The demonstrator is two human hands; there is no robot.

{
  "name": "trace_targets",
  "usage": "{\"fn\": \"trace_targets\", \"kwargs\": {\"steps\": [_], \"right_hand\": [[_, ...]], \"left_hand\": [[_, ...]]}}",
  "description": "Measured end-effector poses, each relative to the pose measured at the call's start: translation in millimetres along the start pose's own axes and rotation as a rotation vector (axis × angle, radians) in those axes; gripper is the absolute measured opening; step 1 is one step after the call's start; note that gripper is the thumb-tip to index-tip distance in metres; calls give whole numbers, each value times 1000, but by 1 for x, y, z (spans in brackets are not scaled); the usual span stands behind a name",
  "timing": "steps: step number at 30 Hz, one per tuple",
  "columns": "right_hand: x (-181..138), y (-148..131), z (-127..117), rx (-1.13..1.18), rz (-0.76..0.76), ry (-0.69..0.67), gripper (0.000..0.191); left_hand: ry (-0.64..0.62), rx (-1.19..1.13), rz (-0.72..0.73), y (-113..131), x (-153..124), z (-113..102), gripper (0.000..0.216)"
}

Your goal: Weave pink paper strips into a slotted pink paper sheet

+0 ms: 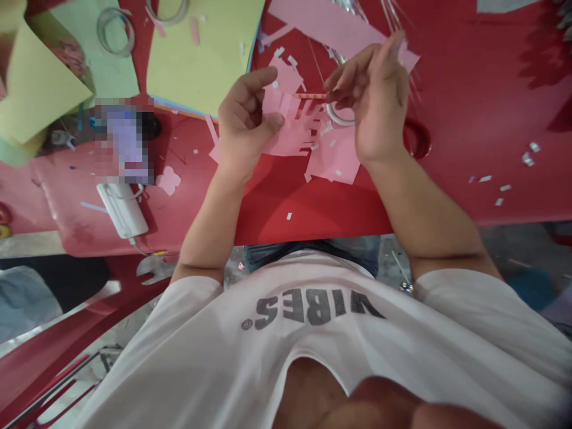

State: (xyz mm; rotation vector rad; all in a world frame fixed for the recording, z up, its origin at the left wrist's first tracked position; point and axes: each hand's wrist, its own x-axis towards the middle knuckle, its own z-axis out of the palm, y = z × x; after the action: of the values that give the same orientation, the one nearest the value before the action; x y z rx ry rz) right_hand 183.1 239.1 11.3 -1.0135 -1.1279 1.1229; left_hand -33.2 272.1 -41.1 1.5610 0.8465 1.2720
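- Pink paper, slit into thin strips along one side, makes up the fringed pink sheet (282, 142), which sits between the two hands above the red table (473, 113).
- Its plain side is pinched between the thumb and fingers of the left hand (241, 122).
- The right hand (379, 98) has its fingers curled in at the slit side, close to a pale ring (342, 117); I cannot tell whether the fingertips grip a strip or only hover by it.
- The narrow strips look like the weak point: a sideways tug from either hand could rip one at its root, or carry a slit on into the uncut part.
- A lower pink piece (337, 159), dotted with white bits, lies just under the fringe; loose ends could snag on it, more so if those bits are sticky, which I cannot tell.
- Thin shiny strands (393, 18) lie beyond the right hand, and a careless reach could bend or scatter them.
- A red ring (417, 140) lies just beside the right wrist, where a turn of the forearm could knock it.
- Near the table's front edge, a white scrap (289, 215) could be brushed off by a dropping arm.
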Motion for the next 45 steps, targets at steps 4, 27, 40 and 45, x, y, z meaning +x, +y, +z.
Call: {"fn": "trace_targets", "kwargs": {"steps": [4, 27, 40, 45], "right_hand": [[-6, -6, 0, -30, -134, 66, 36], [-24, -4, 7, -170, 54, -331, 48], [-16, 2, 8, -116, 135, -366, 51], [-14, 5, 6, -118, 161, -367, 55]], "left_hand": [[100, 47, 22, -2, -3, 3, 51], [144, 168, -21, 15, -18, 25, 26], [121, 235, 6, -8, -15, 11, 29], [115, 173, -57, -9, -16, 11, 29]]}}
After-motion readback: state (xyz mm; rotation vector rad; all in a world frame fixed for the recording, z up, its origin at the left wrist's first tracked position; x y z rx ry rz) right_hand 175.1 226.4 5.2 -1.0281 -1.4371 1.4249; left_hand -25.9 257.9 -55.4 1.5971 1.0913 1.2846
